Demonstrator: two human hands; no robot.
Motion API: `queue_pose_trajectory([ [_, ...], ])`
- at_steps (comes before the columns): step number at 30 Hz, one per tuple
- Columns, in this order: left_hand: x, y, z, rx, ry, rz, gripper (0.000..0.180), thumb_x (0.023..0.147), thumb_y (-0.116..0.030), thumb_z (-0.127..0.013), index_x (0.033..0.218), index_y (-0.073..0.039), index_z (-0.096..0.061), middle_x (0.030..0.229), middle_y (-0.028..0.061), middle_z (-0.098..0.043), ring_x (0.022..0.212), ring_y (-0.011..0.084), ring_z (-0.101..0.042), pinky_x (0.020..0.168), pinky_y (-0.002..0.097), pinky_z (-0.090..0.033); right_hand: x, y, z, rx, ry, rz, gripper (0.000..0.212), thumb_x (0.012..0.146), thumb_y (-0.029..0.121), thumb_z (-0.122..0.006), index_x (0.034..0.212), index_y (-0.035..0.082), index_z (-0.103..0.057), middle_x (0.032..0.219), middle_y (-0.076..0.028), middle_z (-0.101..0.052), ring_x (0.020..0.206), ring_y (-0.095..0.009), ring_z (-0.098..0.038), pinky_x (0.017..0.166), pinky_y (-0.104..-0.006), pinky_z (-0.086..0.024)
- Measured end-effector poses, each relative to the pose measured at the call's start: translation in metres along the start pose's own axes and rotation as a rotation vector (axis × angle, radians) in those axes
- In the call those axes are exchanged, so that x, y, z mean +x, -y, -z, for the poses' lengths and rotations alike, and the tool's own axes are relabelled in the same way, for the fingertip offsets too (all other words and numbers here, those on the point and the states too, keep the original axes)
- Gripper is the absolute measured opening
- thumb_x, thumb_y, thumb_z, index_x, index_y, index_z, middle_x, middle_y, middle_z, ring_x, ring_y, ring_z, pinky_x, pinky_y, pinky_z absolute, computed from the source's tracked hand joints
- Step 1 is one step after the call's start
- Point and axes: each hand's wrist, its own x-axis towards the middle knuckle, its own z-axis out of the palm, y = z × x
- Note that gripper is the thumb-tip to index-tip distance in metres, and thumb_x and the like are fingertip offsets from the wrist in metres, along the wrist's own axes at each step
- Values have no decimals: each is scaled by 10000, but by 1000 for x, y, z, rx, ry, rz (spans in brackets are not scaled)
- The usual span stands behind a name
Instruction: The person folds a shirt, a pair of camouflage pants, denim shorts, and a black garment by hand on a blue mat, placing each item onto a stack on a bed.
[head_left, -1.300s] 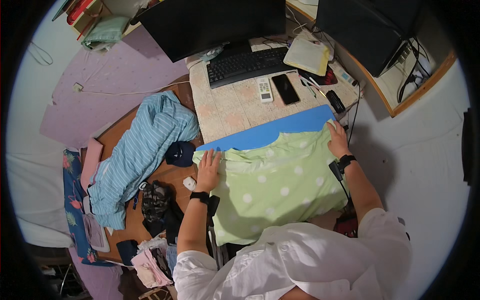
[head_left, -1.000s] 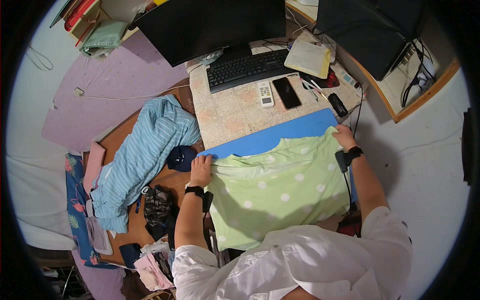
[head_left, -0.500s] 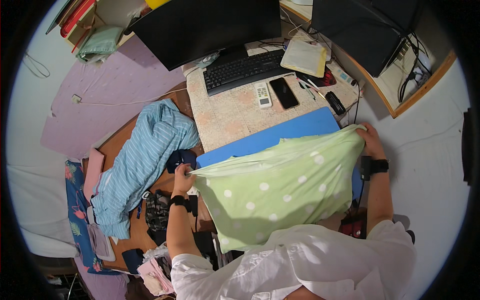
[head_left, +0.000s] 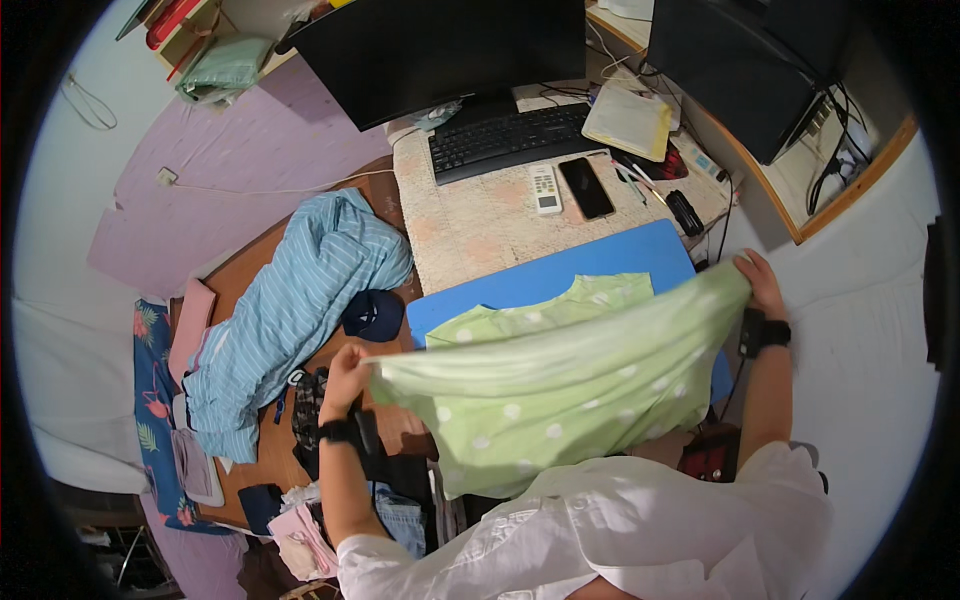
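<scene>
A light green garment with white dots (head_left: 530, 430) is stretched between my two hands, its lifted edge blurred by motion. My left hand (head_left: 346, 374) pinches one corner, out past the left side of a blue board (head_left: 500, 280). At the other corner my right hand (head_left: 762, 282) grips the same edge, past the board's right side. The far part of the garment, with a curved neckline, lies flat on the board. The near part hangs down toward my white shirt. Both wrists carry black straps.
Beyond the board are a black phone (head_left: 586, 188), a white remote control (head_left: 546, 190), a keyboard (head_left: 515, 140) and a monitor (head_left: 450, 55). On the left lie a blue striped cloth bundle (head_left: 300, 300), a dark cap (head_left: 373, 315) and folded pink clothes (head_left: 303, 540).
My hands have moved farther apart, the left one outward and the right slightly outward. The garment's far part now shows lying on the board, with the held edge drawn nearer to me.
</scene>
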Motion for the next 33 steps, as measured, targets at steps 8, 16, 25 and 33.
queue_pose_trajectory([
  [8,78,82,-69,657,-580,176,669,724,-323,-647,1190,71,-372,1159,286,-443,1096,421,-412,930,448,-343,68,-89,-53,-887,-81,240,486,817,200,-574,1219,-24,-418,1144,-193,-501,1041,-313,-500,836,-391,-430],
  [16,18,28,-153,821,-31,-691,278,694,-52,-591,960,-22,-517,933,186,-523,876,354,-497,753,440,-409,-24,-92,-81,-980,-55,399,230,813,77,-549,1023,-9,-508,1025,-161,-485,937,-321,-507,806,-414,-433],
  [25,113,62,-119,618,-569,-263,740,773,-296,-601,1334,22,-237,1323,333,-238,1233,456,-239,1015,463,-220,-39,-138,-102,-780,148,323,267,793,37,-552,1056,25,-506,1002,-109,-471,825,-239,-521,723,-335,-453],
  [33,75,63,-118,920,-165,-434,563,767,-158,-585,1247,28,-357,1267,284,-368,1193,403,-341,1004,422,-285,-43,-129,-95,-813,168,291,302,799,48,-543,1097,23,-496,1068,-117,-439,878,-253,-514,765,-348,-451],
])
